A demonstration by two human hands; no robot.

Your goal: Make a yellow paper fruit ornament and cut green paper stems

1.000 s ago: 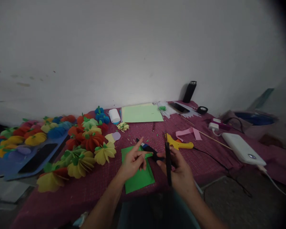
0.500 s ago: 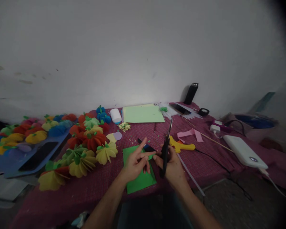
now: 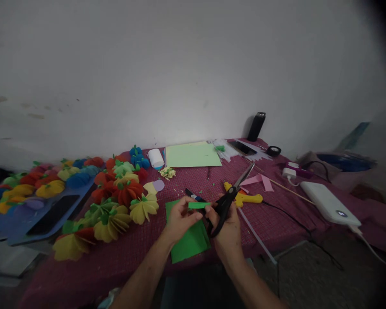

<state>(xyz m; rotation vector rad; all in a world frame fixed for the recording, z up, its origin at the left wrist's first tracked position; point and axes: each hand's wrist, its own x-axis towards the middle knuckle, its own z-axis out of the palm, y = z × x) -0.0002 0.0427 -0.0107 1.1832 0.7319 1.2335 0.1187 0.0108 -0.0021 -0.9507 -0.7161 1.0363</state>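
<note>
- Left hand (image 3: 180,214): its grip is pinched on one end of a small green paper strip (image 3: 199,205), which it holds level above the counter (image 3: 276,214), just in front of the person.
- Right hand (image 3: 227,223): its grip is closed through the handles of the black scissors (image 3: 228,199). The blades point up and away to the right, pressed together or nearly so. The handle end lies close to the free end of the strip; whether it touches cannot be told.
- Green sheet (image 3: 188,244): lies flat on the counter directly beneath both hands, at the near edge.
- Step in hand, as judged: the strip is being brought to the scissors for trimming or shaping. No cut is under way, since the blades point away from the paper.
- Next move, as judged: it calls for swinging the blades toward the strip, opening them, and setting the paper between them while the left pinch keeps the strip taut and level.
- Surroundings: a yellow glue gun (image 3: 244,197) lies just beyond the scissors, with pink paper strips (image 3: 257,179) near it. Paper flowers (image 3: 122,193) in many colours fill the left of the counter. A pale green sheet (image 3: 193,154) lies near the wall, and a white power bank (image 3: 328,201) sits far right.
</note>
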